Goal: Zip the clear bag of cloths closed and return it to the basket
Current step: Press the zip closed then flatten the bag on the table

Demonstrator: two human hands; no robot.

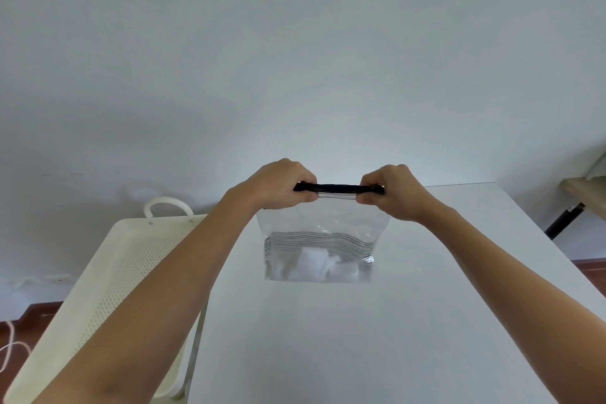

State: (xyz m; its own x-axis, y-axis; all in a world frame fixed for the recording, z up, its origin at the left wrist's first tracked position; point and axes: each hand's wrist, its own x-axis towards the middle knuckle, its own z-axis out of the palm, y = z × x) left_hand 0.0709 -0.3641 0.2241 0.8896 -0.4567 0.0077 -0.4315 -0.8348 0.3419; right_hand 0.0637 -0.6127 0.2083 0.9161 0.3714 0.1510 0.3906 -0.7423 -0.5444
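Note:
A clear bag (319, 229) with a black zip strip along its top hangs upright above the white table (360, 338). Inside it lie a striped cloth and white cloths at the bottom. My left hand (282, 184) pinches the left end of the zip strip. My right hand (392, 190) pinches the right end. Both hands hold the bag up by its top edge. The cream perforated basket (108, 272) stands to the left of the table, partly hidden by my left forearm. Whether the zip is fully shut cannot be told.
A pale wall fills the upper view. A wooden desk edge with a black leg (564, 218) shows at the far right. A white cord (13, 348) lies on the brown floor at lower left. The basket has a looped handle (167, 207) at its far end.

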